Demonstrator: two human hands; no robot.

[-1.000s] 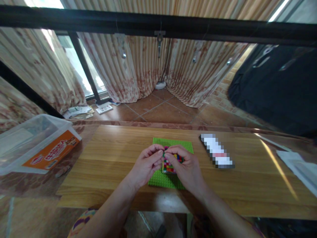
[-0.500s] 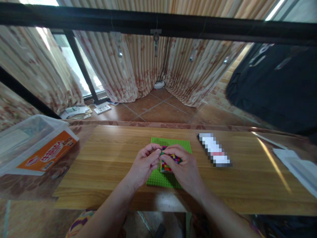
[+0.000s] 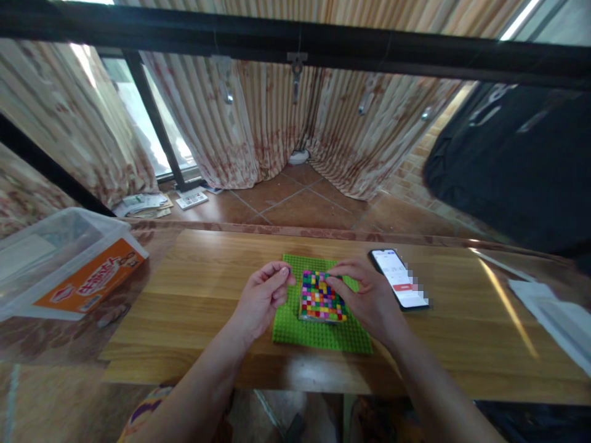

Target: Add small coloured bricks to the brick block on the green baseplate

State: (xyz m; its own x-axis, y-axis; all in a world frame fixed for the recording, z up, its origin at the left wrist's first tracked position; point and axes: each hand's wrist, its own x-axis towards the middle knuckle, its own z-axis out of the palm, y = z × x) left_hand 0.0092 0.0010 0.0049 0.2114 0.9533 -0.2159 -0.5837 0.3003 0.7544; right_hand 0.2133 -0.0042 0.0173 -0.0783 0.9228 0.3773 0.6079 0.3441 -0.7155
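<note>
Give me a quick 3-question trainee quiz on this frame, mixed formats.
1. True or false: the brick block sits on the green baseplate.
2. Which thing lies on the table just right of the right hand? A) phone B) mug C) scissors
3. Fill in: the left hand pinches a tiny piece, its fingertips just ____ of the block.

Key:
1. True.
2. A, the phone, screen lit.
3. Left; the hand is apart from the block, while the right hand's fingers touch the block's far edge.
</note>
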